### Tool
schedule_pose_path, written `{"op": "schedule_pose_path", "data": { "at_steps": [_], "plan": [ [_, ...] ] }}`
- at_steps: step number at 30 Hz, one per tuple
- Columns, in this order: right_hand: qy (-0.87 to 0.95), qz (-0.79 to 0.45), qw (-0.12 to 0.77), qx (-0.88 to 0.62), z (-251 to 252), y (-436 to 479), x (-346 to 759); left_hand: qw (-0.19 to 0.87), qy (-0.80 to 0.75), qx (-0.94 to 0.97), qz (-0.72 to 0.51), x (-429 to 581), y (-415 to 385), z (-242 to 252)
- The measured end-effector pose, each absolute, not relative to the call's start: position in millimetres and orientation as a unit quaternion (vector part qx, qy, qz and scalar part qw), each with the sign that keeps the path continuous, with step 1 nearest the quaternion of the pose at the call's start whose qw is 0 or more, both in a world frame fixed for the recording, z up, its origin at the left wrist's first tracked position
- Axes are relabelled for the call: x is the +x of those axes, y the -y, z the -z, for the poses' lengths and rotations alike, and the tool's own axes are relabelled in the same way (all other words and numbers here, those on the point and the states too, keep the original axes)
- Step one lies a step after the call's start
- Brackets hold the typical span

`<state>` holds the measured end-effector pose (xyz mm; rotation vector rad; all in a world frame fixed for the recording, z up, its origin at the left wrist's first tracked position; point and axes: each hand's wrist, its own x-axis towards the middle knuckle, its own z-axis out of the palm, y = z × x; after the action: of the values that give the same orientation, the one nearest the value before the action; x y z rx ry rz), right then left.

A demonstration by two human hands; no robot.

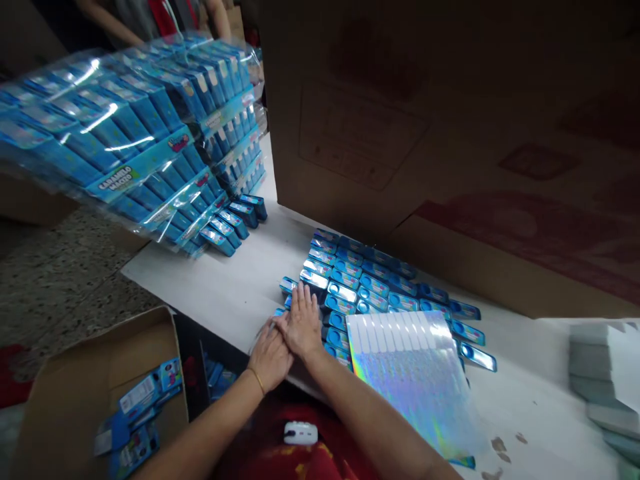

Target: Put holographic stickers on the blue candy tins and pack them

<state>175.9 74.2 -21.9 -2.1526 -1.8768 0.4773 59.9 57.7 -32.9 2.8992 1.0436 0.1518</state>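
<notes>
My right hand (303, 323) lies flat, fingers stretched together, against the left edge of a pile of small blue boxes (373, 290) on the white table (235, 287). My left hand (270, 353) sits just under it, fingers pointing right and partly covered by the right hand; it seems to press on a thin clear wrap at the table edge. A stack of shiny holographic sheets (410, 373) rests on the right part of the pile.
Shrink-wrapped packs of blue boxes (125, 133) are stacked at the left. A big brown carton (450, 133) stands behind. An open carton (90, 400) with loose blue packets sits on the floor at lower left. Grey-white blocks (605, 380) lie at right. Another person stands at top left.
</notes>
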Motion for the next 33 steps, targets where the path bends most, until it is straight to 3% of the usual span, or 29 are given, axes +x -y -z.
{"op": "schedule_pose_path", "data": {
  "at_steps": [11,16,21,26,33],
  "plan": [
    [0.704,-0.241,0.229,-0.627,9,-165,115,-0.045,-0.399,0.915,-0.029,-22,-138,35],
    [0.729,-0.09,0.139,-0.664,-9,-176,230,-0.042,-0.433,0.898,-0.067,-4,-139,17],
    [0.69,-0.028,0.024,-0.723,12,-188,304,-0.005,-0.396,0.914,-0.09,91,-146,12],
    [0.647,0.006,0.049,-0.761,38,-191,276,0.038,-0.425,0.903,-0.055,151,-166,44],
    [0.642,-0.019,0.093,-0.761,33,-211,246,-0.003,-0.44,0.897,-0.035,126,-185,44]
  ]
}}
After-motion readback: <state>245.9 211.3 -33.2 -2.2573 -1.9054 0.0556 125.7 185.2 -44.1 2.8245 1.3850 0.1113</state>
